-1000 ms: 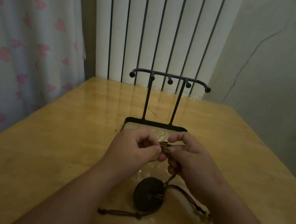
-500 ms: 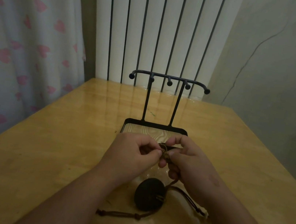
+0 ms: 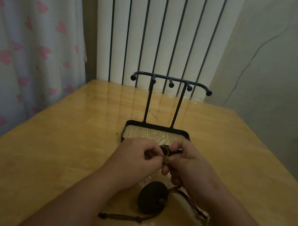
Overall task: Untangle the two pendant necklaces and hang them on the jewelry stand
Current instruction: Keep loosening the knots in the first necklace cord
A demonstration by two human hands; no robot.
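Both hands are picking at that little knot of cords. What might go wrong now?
Pulling the tangle between the left hand and right hand may tighten it rather than loosen it. The round dark pendant lies on the table below, its cord rising toward the right hand; a sharp tug might drag it. The jewelry stand sits just behind the hands and could get knocked.

Left hand (image 3: 133, 157) and right hand (image 3: 189, 163) pinch a tangled tan cord knot (image 3: 166, 159) above a round dark pendant (image 3: 152, 197), before a black metal jewelry stand (image 3: 162, 103) on the glossy yellow wooden table (image 3: 42, 145).
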